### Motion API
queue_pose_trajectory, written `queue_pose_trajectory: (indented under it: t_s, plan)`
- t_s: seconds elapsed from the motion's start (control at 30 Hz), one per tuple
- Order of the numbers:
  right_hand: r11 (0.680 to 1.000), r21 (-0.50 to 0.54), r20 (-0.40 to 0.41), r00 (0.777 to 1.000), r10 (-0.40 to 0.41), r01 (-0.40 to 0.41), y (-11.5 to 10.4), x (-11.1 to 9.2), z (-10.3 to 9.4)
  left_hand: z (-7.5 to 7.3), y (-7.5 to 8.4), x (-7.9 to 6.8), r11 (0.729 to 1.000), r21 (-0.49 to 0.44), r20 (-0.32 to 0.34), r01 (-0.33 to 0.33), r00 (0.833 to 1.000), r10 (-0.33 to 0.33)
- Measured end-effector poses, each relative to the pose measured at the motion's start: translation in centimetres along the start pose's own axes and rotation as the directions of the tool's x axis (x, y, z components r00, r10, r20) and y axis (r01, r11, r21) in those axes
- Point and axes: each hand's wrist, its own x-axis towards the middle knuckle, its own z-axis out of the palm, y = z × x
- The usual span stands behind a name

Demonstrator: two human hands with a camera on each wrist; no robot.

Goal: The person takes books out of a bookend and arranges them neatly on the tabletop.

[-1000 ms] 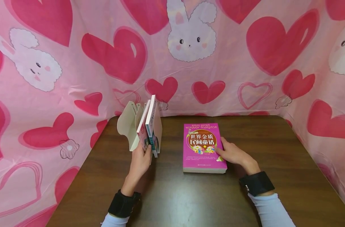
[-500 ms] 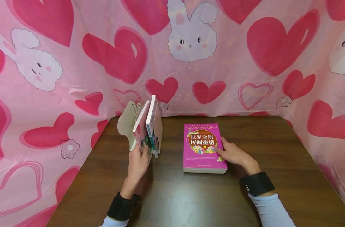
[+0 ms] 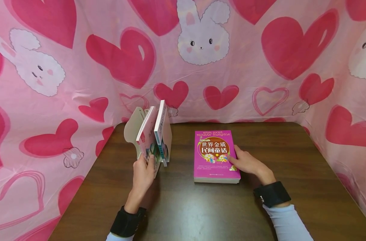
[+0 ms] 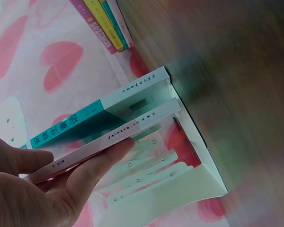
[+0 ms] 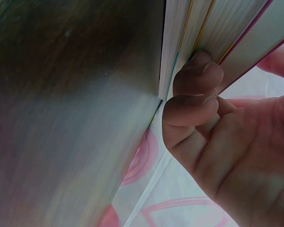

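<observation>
In the left hand [image 3: 143, 172] is a pink book [image 3: 148, 134]; right of that hand, the neighbouring book [image 4: 99, 108] has a teal-and-white spine. At the right hand [image 3: 246, 163] is a magenta book [image 3: 216, 154] with a brown oval. Beyond both hands, the pink curtain [image 3: 243, 67] bears red hearts and white rabbits. The rack [image 3: 133, 130] is cream, the counter [image 3: 189, 207] brown.

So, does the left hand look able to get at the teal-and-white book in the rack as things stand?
Probably not while the left hand pinches the pink book. Otherwise the way looks free: the teal-and-white book stands to the right, spine toward the person, a gap between the books.
</observation>
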Motion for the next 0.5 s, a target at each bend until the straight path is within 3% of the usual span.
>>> queue_pose_trajectory:
  t_s: [0.5]
  plan:
    - [1.0, -0.003, 0.003, 1.0, -0.014, 0.014, 0.03, -0.04, 0.01, -0.71, 0.05, -0.61, 0.999, 0.006, -0.015, 0.034, 0.999, -0.034]
